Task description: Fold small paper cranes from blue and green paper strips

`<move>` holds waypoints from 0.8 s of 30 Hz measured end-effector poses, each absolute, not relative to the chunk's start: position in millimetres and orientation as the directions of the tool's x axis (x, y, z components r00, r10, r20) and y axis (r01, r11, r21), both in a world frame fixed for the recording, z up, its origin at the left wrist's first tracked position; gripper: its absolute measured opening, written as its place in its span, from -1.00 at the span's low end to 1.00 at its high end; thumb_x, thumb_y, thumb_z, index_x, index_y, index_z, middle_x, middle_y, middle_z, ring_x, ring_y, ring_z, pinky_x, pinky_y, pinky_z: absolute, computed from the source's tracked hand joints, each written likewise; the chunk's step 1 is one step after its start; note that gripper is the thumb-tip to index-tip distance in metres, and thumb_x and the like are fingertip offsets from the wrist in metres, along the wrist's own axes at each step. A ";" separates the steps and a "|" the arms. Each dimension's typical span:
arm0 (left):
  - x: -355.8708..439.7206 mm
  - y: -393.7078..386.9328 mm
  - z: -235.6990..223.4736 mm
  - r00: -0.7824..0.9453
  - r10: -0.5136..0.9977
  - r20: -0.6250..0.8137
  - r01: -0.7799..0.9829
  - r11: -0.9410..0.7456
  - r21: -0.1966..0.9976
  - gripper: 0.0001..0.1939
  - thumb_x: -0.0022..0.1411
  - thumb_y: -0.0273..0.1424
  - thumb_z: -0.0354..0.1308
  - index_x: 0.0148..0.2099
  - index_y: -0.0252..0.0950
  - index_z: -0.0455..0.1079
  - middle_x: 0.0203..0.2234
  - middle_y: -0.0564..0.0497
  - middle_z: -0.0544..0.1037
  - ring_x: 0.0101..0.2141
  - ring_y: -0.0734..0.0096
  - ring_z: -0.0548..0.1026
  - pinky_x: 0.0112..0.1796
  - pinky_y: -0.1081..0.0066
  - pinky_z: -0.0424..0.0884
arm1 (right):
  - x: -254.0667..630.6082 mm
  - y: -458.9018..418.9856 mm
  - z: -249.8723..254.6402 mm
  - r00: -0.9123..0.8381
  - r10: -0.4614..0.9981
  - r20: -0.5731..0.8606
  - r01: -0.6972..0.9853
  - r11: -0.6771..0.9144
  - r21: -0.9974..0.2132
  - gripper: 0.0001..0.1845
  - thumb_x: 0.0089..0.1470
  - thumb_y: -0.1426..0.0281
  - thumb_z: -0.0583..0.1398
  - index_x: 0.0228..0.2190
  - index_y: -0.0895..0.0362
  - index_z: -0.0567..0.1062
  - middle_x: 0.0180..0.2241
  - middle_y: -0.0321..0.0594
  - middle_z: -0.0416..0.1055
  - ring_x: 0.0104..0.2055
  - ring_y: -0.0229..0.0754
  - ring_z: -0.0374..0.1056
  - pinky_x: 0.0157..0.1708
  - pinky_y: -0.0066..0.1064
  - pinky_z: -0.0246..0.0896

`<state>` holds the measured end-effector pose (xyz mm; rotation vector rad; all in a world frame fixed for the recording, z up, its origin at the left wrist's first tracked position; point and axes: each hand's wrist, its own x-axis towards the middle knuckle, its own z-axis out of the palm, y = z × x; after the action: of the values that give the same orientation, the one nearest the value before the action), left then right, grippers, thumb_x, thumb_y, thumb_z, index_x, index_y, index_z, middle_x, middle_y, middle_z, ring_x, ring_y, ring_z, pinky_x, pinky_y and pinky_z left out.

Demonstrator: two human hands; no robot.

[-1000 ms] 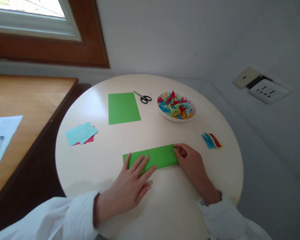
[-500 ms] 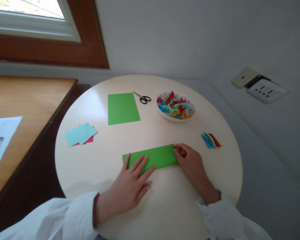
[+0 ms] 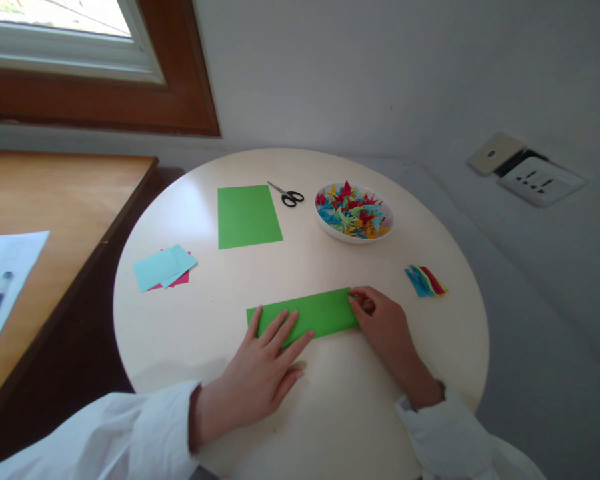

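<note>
A folded green paper strip (image 3: 315, 312) lies on the round cream table (image 3: 205, 320) in front of me. My left hand (image 3: 260, 370) rests flat on its left part, fingers spread and stretched out. At the strip's right end, my right hand (image 3: 383, 323) has its fingers curled and pressed against the paper's edge. Both arms wear white sleeves.
A flat green sheet (image 3: 249, 215) and black scissors (image 3: 287, 195) lie at the back. A white bowl (image 3: 353, 233) holds several coloured paper cranes. Light blue and red squares (image 3: 164, 267) sit left, coloured strips (image 3: 425, 280) right. A wooden desk (image 3: 45, 200) stands left.
</note>
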<state>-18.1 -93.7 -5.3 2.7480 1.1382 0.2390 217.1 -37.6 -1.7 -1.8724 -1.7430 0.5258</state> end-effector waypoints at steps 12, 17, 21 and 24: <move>-17.9 -93.6 -3.9 0.697 0.712 0.081 0.686 -0.696 0.215 -0.52 0.34 -0.23 -0.18 0.26 -0.21 0.03 0.18 -0.21 0.22 0.21 0.02 0.07 0.09 -0.21 -0.04 | 217.6 -37.5 -2.7 0.091 0.993 0.072 0.805 -0.031 -0.593 -0.73 -0.05 0.30 0.06 -0.37 0.14 0.48 -0.45 -0.16 0.49 -0.43 -0.15 0.37 -0.39 -0.33 0.22; -18.2 -93.7 -4.1 0.698 0.712 0.084 0.684 -0.696 0.219 -0.51 0.34 -0.23 -0.19 0.27 -0.20 0.01 0.17 -0.20 0.22 0.21 0.03 0.07 0.10 -0.19 -0.06 | 217.6 -37.1 -3.6 0.078 0.994 0.072 0.797 -0.019 -0.603 -0.74 -0.04 0.31 0.05 -0.36 0.15 0.47 -0.43 -0.15 0.48 -0.43 -0.14 0.36 -0.38 -0.32 0.23; -18.1 -93.8 -4.7 0.700 0.710 0.081 0.684 -0.699 0.209 -0.51 0.34 -0.22 -0.20 0.28 -0.20 0.00 0.18 -0.19 0.22 0.22 0.03 0.05 0.10 -0.19 -0.08 | 217.6 -36.6 -5.0 0.055 0.992 0.113 0.796 0.025 -0.605 -0.75 -0.03 0.33 0.04 -0.37 0.15 0.47 -0.42 -0.14 0.47 -0.42 -0.14 0.36 -0.38 -0.32 0.24; -17.9 -93.9 -5.2 0.702 0.708 0.074 0.686 -0.701 0.195 -0.51 0.35 -0.21 -0.21 0.27 -0.21 0.01 0.18 -0.19 0.21 0.22 0.03 0.04 0.10 -0.19 -0.09 | 218.0 -36.5 -6.0 0.037 0.991 0.129 0.797 0.049 -0.601 -0.76 -0.02 0.35 0.04 -0.36 0.14 0.46 -0.42 -0.15 0.47 -0.42 -0.15 0.35 -0.38 -0.32 0.24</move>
<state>-17.9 -93.9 -5.2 2.7554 1.1363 0.2161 218.0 -36.5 -6.0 -1.7936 -1.8057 0.4780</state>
